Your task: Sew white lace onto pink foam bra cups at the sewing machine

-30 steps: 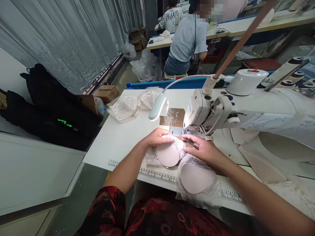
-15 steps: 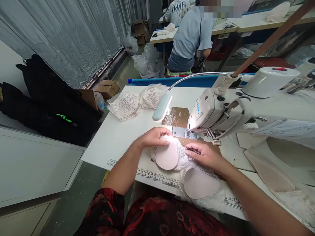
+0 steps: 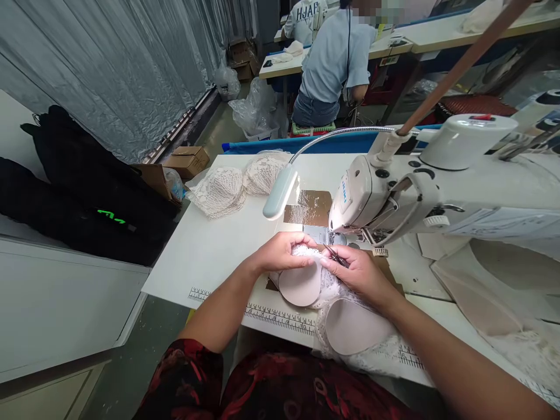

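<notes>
A white lace bra (image 3: pixel 301 286) with padded cups lies at the table's front edge, cup insides turned up. My left hand (image 3: pixel 286 252) is closed on the lace edge of the left cup, thumb on top. My right hand (image 3: pixel 356 271) grips dark, pointed thread snips (image 3: pixel 336 255), tips toward the left hand. Its thumb and fingertips also touch the lace between the cups. The right cup (image 3: pixel 356 326) rests near the ruler marks, below my right hand. Just beyond both hands is the needle area of a white sewing machine (image 3: pixel 363 192).
A lamp (image 3: pixel 279 192) on a bendable neck hangs over the table. More lace bras (image 3: pixel 223 189) are stacked at the back left. Beige cup pieces (image 3: pixel 476 291) lie at the right. A co-worker (image 3: pixel 332 64) sits beyond, near plastic bags (image 3: pixel 256 108). Cardboard boxes (image 3: pixel 188 162) stand left.
My hands have come closer together at the upper edge of the bra. My left hand shifted right, and the snips now show more plainly in my right hand. The view moved slightly.
</notes>
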